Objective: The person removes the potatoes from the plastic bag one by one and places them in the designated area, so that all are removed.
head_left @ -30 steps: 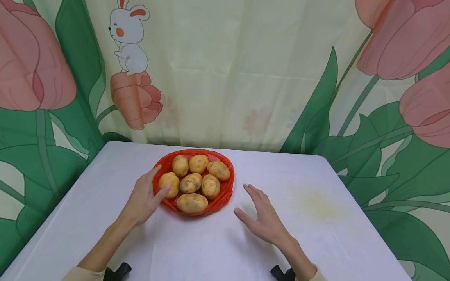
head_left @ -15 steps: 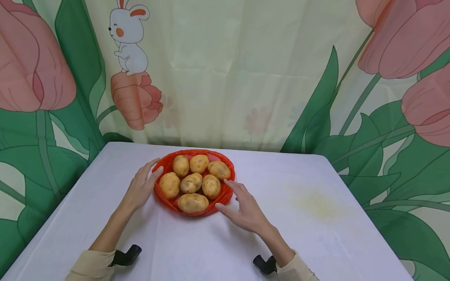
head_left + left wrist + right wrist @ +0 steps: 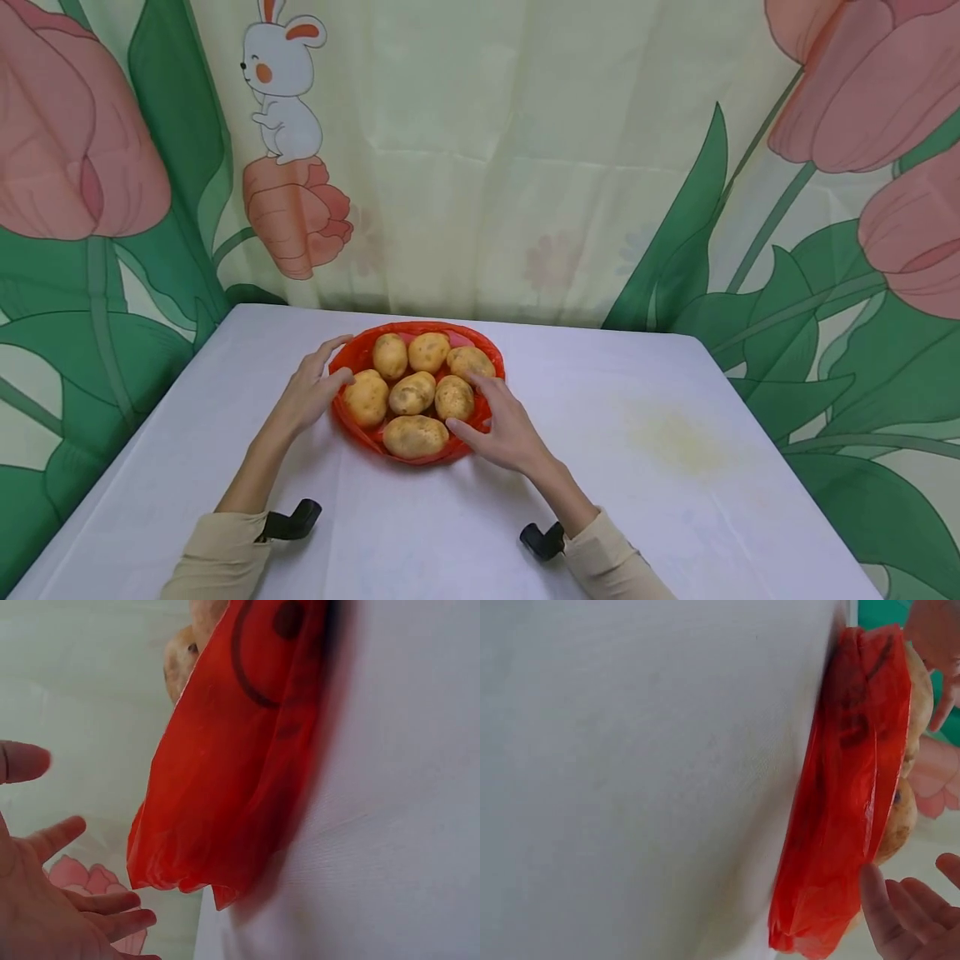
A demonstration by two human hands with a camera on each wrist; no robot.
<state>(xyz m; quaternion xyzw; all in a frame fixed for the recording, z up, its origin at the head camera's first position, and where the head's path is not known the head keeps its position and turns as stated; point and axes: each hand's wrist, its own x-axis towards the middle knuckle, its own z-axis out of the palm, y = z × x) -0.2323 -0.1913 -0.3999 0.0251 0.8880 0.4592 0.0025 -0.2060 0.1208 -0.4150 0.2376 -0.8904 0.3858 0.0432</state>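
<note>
A red plastic bag (image 3: 489, 340), its top turned down into a round rim, sits on the table holding several potatoes (image 3: 416, 437). At its left side is my left hand (image 3: 306, 398), fingers spread; in the left wrist view they stand a little off the bag's side (image 3: 214, 765), which bears a dark smile print. My right hand (image 3: 506, 427) reaches over the right rim, its fingertips close by a round potato (image 3: 453, 398). In the right wrist view one finger of that hand (image 3: 922, 919) is right at the bag's edge, the fingers extended. Neither hand grips anything.
A white cloth covers the table (image 3: 637, 508), with a faint yellowish stain (image 3: 678, 442) right of the bag. Behind hangs a curtain (image 3: 465, 167) printed with tulips and a rabbit. Black camera mounts (image 3: 294, 521) stick out inward from both wrists.
My right hand has moved left, from beside the bag to over its right rim. The left hand was overlapping the left rim and shifted only slightly. The bag and potatoes stay put.
</note>
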